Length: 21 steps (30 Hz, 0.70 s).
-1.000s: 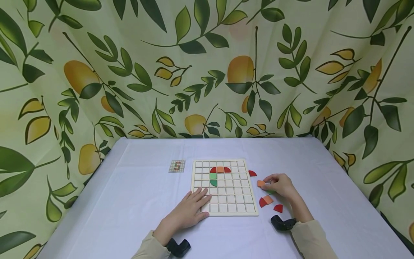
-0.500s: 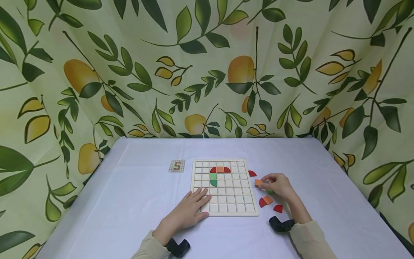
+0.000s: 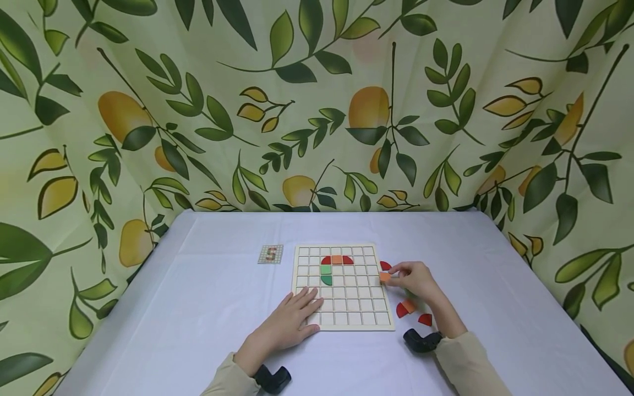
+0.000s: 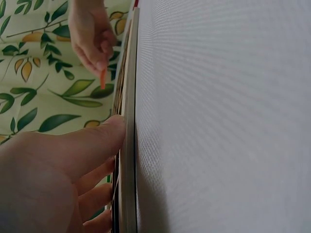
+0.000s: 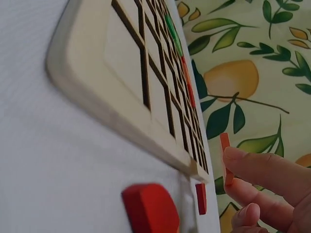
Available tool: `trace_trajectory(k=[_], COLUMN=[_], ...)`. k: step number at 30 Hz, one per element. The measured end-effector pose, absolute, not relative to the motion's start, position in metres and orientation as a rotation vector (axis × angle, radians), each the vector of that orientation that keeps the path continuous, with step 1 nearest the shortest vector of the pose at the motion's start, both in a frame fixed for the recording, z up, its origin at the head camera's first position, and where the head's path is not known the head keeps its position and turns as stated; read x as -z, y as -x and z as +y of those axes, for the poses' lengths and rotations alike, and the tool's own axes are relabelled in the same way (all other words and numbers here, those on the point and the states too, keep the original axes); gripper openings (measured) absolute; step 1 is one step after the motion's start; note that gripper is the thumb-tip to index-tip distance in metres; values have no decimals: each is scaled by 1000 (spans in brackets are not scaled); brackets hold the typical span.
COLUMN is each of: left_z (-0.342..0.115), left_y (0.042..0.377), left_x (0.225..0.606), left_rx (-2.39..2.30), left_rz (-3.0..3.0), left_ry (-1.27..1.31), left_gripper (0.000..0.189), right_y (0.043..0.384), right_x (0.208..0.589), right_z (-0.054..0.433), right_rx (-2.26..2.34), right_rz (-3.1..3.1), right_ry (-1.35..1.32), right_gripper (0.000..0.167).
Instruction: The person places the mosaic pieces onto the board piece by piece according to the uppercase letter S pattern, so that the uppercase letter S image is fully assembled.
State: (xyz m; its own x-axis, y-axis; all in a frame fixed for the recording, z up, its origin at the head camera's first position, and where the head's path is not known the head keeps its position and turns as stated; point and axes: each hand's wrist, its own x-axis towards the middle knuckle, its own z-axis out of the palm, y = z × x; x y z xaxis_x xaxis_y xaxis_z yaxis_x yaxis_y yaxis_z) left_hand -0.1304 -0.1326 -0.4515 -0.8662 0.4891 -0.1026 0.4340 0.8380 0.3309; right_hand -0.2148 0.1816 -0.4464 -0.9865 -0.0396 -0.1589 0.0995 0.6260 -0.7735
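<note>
My right hand (image 3: 415, 279) pinches an orange square tile (image 3: 384, 277) between thumb and fingertips, just at the right edge of the wooden grid board (image 3: 354, 306). In the right wrist view the orange tile (image 5: 226, 158) is seen edge-on, held off the table. My left hand (image 3: 289, 319) lies with spread fingers on the board's lower left part, and its thumb (image 4: 104, 141) touches the board's edge in the left wrist view. Set in the board are two red quarter-round tiles (image 3: 348, 260), an orange square (image 3: 337, 259), a light green square (image 3: 326, 269) and a green quarter-round (image 3: 326, 280).
Right of the board lie red quarter-rounds (image 3: 425, 319), one beside an orange square (image 3: 409, 306), and another red piece (image 3: 386, 265) behind the held tile. A green piece is partly hidden under my right hand. A small pattern card (image 3: 271, 254) lies left of the board.
My right hand has moved left with the orange tile, from over the loose pieces to the board's right edge. The left hand stays where it was.
</note>
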Motion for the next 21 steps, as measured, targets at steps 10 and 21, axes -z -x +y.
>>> trace_trajectory(k=[10,21], left_z=[-133,-133], left_y=[131,131], left_x=[452,451], left_rx=[-443,-454], left_rz=[2829,2829], left_ry=[-720,-725], left_gripper=[58,58], right_y=[218,222], right_x=[446,448], right_z=[163,152], right_rx=[1351,1409], right_rz=[2629,2577], right_ry=[-70,-14], right_gripper=[32,30])
